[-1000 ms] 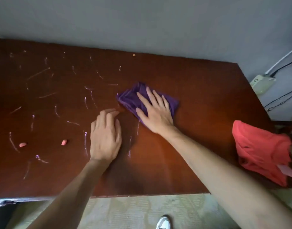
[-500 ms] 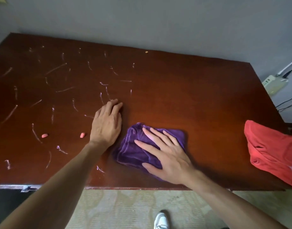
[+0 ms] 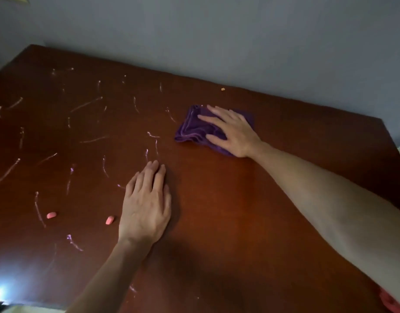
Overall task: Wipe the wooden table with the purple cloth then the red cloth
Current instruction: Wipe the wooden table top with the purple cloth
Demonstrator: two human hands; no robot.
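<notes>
The dark wooden table (image 3: 251,211) fills the view, with several pale chalk streaks across its left half. A folded purple cloth (image 3: 192,129) lies toward the far middle of the table. My right hand (image 3: 232,132) presses flat on the cloth with fingers spread. My left hand (image 3: 147,204) rests palm down on bare wood nearer to me, holding nothing. Only a sliver of the red cloth (image 3: 392,301) shows at the bottom right corner, mostly hidden behind my right forearm.
Two small pink chalk pieces (image 3: 51,215) (image 3: 109,220) lie left of my left hand. A tiny orange crumb (image 3: 223,89) sits near the far edge. A grey wall (image 3: 239,37) runs behind the table.
My right hand has pushed the purple cloth from the near edge away to the far middle of the table. The left hand stays planted. The view has shifted left, so the red cloth is almost out of frame.
</notes>
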